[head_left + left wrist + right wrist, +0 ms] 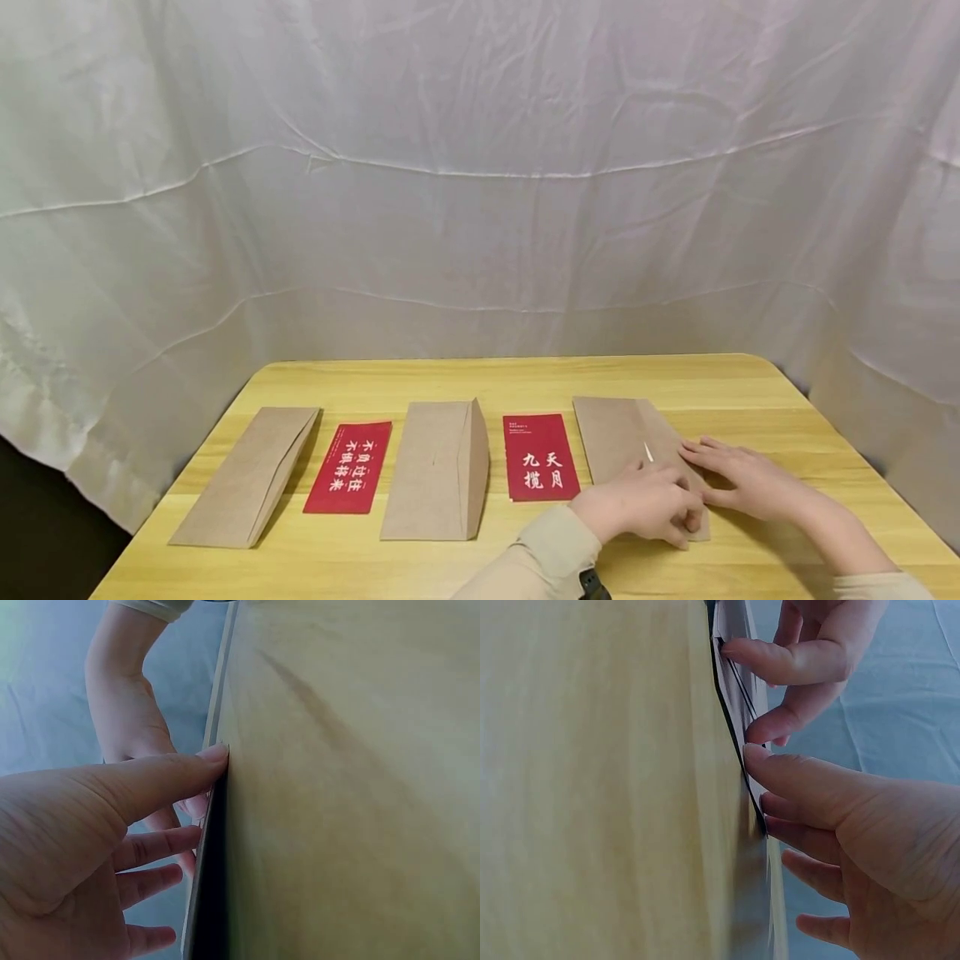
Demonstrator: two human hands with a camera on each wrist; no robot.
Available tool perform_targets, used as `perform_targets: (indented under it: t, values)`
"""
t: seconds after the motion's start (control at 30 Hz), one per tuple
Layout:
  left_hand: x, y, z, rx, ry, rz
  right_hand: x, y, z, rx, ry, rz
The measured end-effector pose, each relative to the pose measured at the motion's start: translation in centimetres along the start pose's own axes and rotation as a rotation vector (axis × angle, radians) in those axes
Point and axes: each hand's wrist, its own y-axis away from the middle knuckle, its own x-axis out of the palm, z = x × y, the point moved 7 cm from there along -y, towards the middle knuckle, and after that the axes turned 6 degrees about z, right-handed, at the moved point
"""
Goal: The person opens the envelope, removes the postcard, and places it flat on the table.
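Note:
A brown paper envelope (615, 417) lies at the right of the table with its long flap side to the right. My left hand (648, 504) is over its lower part, fingers bent, thumb and fingertips pinching the paper edge. Beside the fingertips shows a narrow white sliver (648, 452). On the flap side, my right hand (750, 479) pinches the edge between thumb and forefinger, the other fingers spread. The right wrist view shows the envelope's edge (739, 690) parted in a narrow gap, with both hands' fingertips close together along it.
To the left lie a red envelope (546, 479) with white characters, a brown envelope (427, 475) with its flap raised, another red envelope (348, 467) and a further brown envelope (243, 483). White cloth (480, 233) hangs behind the wooden table (525, 383).

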Motion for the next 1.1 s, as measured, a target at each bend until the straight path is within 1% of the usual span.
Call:
perform_targets:
  t: [0.07, 0.27, 0.43, 0.57, 0.8, 0.93, 1.1]
  values:
    - [0.0, -0.2, 0.0, -0.002, -0.004, 0.002, -0.1, 0.0, 0.1, 0.009, -0.017, 0.008]
    - [0.1, -0.6, 0.2, 0.006, 0.000, -0.010, -0.1, -0.2, 0.3, 0.061, -0.093, 0.076]
    - [0.1, -0.7, 0.1, 0.014, -0.015, -0.022, -0.1, -0.3, 0.4, 0.069, -0.098, 0.098]
    - [-0.2, -0.5, -0.1, 0.022, -0.045, -0.034, -0.1, -0.2, 0.4, 0.066, -0.102, 0.097]
    - [-0.6, 0.2, -0.2, 0.039, -0.091, -0.069, -0.2, -0.2, 0.4, 0.066, -0.107, 0.088]
    - [-0.8, 1.0, -0.2, 0.053, -0.141, -0.076, -0.1, -0.2, 0.3, 0.092, -0.136, 0.114]
    - [-1.0, 2.0, -0.2, 0.097, -0.204, -0.100, 0.1, -0.3, 0.2, 0.126, -0.177, 0.147]
